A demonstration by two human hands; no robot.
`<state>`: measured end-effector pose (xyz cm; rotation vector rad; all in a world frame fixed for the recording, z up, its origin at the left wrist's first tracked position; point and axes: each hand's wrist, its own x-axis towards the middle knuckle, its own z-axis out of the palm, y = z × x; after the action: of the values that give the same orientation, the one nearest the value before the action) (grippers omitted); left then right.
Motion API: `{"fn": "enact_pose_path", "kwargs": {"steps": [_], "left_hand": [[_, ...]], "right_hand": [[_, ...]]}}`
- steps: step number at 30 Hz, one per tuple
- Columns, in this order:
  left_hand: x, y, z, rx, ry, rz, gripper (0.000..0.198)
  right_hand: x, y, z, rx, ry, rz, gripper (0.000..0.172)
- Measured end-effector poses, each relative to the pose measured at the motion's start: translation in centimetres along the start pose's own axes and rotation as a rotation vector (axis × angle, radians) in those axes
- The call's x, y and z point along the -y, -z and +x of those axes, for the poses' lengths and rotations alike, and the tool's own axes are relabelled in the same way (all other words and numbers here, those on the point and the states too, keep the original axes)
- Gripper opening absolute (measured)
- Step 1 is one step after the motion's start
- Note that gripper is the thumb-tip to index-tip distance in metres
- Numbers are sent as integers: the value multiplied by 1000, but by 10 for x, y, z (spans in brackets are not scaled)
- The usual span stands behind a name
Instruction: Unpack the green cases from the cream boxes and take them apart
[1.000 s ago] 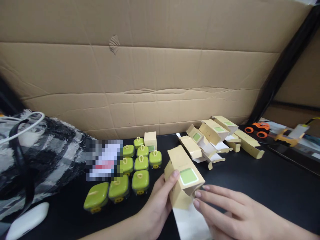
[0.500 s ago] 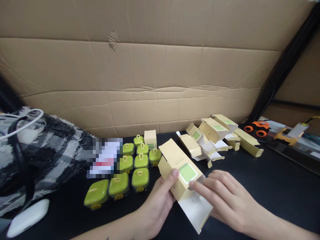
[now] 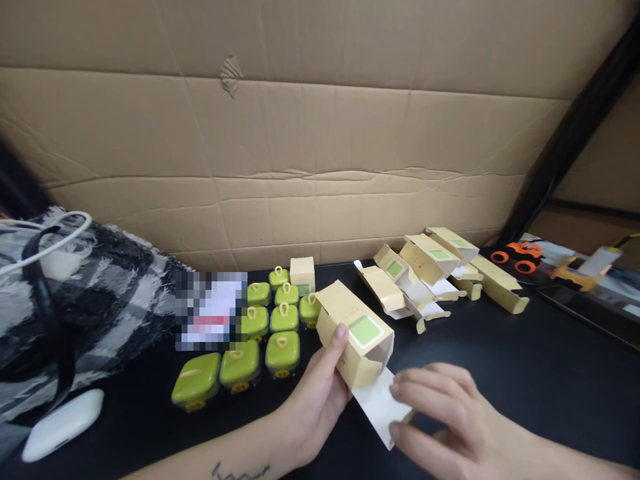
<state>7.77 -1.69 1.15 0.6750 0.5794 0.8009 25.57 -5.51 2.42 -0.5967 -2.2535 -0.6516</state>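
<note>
My left hand (image 3: pixel 314 393) grips a tan cardboard box (image 3: pixel 350 337) with a green square label, thumb on its side. The box's long open flap (image 3: pixel 377 403), white inside, hangs toward me. My right hand (image 3: pixel 450 417) pinches the end of that flap with its fingers curled. Just left of the box, several green square lidded cases (image 3: pixel 260 340) with yellow loops stand in rows on the black table (image 3: pixel 525 360).
A pile of opened tan boxes (image 3: pixel 425 273) lies behind to the right. A small closed tan box (image 3: pixel 302 273) stands behind the cases. A checked fabric bag (image 3: pixel 75 300) and white object (image 3: pixel 63 423) sit left. Cardboard wall (image 3: pixel 300 133) behind; orange toy (image 3: pixel 517 255) far right.
The box has been tipped up a little in my left hand. My right hand slid down from the box's mouth onto the end of the flap.
</note>
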Motion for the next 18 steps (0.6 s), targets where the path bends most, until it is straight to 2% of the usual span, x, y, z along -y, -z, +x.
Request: {"fn": "enact_pose_path", "kwargs": {"steps": [5,10,14,18], "left_hand": [[2,3,1,74,-32,-25,53],[3,6,0,144,-65,-7,49],[3,6,2,106,-63,8,45],[5,6,2,67,-93,-37,42]], "right_hand": [[-2,-4,-6,25,-34,-175,19],[-1,-7,-7,85,-64,-93,21],[-4,-4,-3,62,-24,-49,18],[-7,-2,-1,80,-65,-95,22]]}}
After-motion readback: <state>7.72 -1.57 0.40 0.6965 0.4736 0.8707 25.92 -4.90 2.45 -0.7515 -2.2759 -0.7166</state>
